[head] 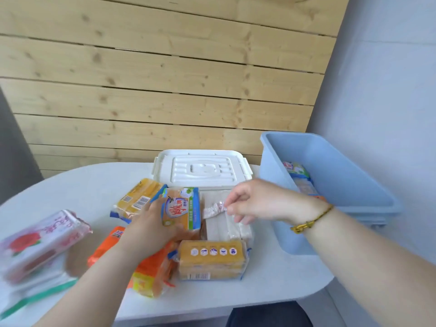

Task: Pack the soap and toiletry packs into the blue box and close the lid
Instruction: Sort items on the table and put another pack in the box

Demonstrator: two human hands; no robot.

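Pinching the crinkled end of a clear-wrapped white pack, the right hand reaches in from the right, with a yellow bracelet on its wrist. The left hand grasps a green-labelled soap pack, tilted up on edge just left of the white pack.

Blue box: open, at the right end of the surface, against the pale wall. Two packs lie along its near-left inner wall. Only a narrow gap separates the box from the white pack. Cannot tell whether its far side overhangs the edge.

Lid: white, lying flat at the back, touching the plank wall.

Loose items: a barcode pack behind the left hand, an icon pack in front of the white pack, and an orange pack under the left forearm. A rose pack sits near the left edge, with a green-edged bag in front of it.

Open room: a bare strip along the near edge below the icon pack, and the back-left of the surface.
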